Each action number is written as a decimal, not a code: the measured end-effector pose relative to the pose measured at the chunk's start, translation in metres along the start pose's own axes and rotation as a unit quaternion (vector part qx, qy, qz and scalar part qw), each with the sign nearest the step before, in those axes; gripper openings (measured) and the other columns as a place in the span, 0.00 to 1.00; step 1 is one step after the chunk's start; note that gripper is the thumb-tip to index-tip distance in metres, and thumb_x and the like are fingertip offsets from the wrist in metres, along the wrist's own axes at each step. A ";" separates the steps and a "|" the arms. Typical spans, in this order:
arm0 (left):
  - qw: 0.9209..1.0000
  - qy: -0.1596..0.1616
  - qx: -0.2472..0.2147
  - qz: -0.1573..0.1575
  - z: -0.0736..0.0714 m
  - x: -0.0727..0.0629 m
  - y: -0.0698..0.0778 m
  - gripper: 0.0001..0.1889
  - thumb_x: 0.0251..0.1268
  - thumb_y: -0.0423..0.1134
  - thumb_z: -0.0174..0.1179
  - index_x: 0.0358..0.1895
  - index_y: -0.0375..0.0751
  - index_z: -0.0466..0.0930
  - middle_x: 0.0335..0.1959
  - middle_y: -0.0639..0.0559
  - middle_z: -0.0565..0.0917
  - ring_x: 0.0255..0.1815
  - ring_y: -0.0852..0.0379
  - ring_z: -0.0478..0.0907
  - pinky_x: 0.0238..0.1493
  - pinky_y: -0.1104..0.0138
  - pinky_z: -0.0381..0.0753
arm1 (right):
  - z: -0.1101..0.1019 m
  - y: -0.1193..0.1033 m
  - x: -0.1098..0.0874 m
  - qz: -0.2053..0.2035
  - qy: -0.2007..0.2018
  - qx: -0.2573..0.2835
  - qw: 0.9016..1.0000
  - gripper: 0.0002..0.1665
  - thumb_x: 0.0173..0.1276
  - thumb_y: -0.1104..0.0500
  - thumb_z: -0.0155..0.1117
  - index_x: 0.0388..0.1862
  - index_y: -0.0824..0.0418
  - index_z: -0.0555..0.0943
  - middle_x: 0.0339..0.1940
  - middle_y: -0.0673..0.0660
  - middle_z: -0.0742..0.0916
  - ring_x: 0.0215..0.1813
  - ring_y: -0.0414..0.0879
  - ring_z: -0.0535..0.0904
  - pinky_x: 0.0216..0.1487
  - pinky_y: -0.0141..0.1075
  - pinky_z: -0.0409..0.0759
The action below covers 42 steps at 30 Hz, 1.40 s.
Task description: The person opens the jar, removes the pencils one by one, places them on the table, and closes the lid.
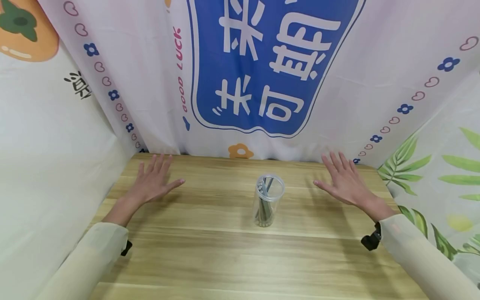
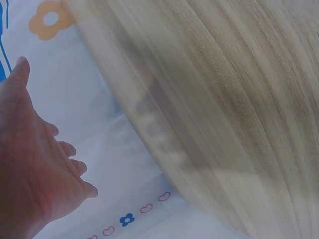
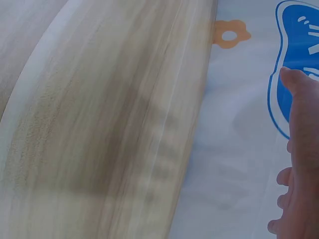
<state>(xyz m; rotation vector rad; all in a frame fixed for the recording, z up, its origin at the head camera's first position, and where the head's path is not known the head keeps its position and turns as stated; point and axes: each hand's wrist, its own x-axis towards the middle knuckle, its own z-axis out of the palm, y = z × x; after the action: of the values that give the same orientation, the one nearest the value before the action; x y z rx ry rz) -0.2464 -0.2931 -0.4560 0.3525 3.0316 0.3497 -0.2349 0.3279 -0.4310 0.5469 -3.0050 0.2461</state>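
A clear plastic cylindrical jar stands upright on the wooden table, a little right of its middle. Inside lean several slim dark sticks, pen-like, their exact kind too small to tell. Left of the jar, near the table's far left corner, my left hand is spread with straight fingers and holds nothing. On the other side, my right hand is spread the same way, also holding nothing. Both hands cast shadows on the wood and appear raised over it. Neither wrist view shows the jar.
A white printed curtain with a blue sign hangs along the table's far edge. More white cloth covers the left side, and leaf-patterned cloth covers the right. A black strap device sits on the right wrist.
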 end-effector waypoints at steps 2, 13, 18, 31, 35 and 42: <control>1.000 -0.001 0.001 0.004 0.000 0.000 0.003 0.57 0.74 0.78 0.44 0.87 0.39 0.34 0.86 0.32 0.31 0.85 0.28 0.26 0.78 0.28 0.16 | -0.003 -0.002 -0.001 -0.005 0.003 -0.003 1.000 0.58 0.77 0.29 0.57 0.89 0.61 0.49 0.88 0.70 0.49 0.87 0.72 0.39 0.83 0.74 0.41; 0.999 0.006 0.000 0.035 0.001 -0.001 0.020 0.57 0.75 0.75 0.47 0.87 0.36 0.38 0.87 0.31 0.35 0.86 0.28 0.30 0.80 0.27 0.23 | -0.018 -0.017 -0.002 -0.040 0.019 -0.010 0.999 0.58 0.76 0.30 0.59 0.89 0.59 0.50 0.89 0.67 0.49 0.87 0.69 0.39 0.83 0.74 0.43; 0.999 0.000 0.003 0.050 0.001 -0.002 0.029 0.56 0.76 0.74 0.48 0.87 0.37 0.35 0.87 0.33 0.33 0.86 0.30 0.29 0.81 0.29 0.23 | -0.023 -0.025 -0.002 -0.044 0.015 -0.012 0.999 0.58 0.76 0.29 0.58 0.90 0.56 0.47 0.89 0.65 0.48 0.88 0.66 0.38 0.84 0.72 0.43; 0.997 0.000 -0.009 0.081 0.003 -0.003 0.051 0.56 0.76 0.72 0.51 0.87 0.37 0.36 0.87 0.35 0.34 0.87 0.33 0.30 0.83 0.31 0.25 | -0.034 -0.047 -0.005 -0.075 0.021 -0.013 0.997 0.58 0.76 0.30 0.59 0.90 0.57 0.47 0.89 0.64 0.48 0.88 0.65 0.38 0.85 0.70 0.43; 0.996 0.004 -0.009 0.092 0.005 -0.003 0.055 0.56 0.76 0.72 0.51 0.87 0.39 0.34 0.88 0.36 0.34 0.87 0.33 0.31 0.83 0.31 0.28 | -0.037 -0.054 -0.006 -0.093 0.032 -0.006 0.995 0.57 0.76 0.31 0.59 0.89 0.58 0.49 0.89 0.65 0.49 0.88 0.65 0.38 0.85 0.70 0.44; 0.993 0.015 -0.018 0.117 0.009 -0.005 0.064 0.56 0.75 0.72 0.52 0.87 0.40 0.34 0.88 0.37 0.35 0.88 0.34 0.33 0.84 0.32 0.31 | -0.039 -0.064 -0.006 -0.113 0.042 -0.008 0.993 0.58 0.75 0.31 0.61 0.90 0.56 0.48 0.89 0.63 0.50 0.89 0.63 0.38 0.86 0.68 0.45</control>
<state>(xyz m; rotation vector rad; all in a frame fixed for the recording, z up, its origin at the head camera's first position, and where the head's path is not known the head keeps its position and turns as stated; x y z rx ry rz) -0.2272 -0.2317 -0.4498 0.7090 3.0136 0.4261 -0.2050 0.2777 -0.3837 0.8442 -2.8306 0.2237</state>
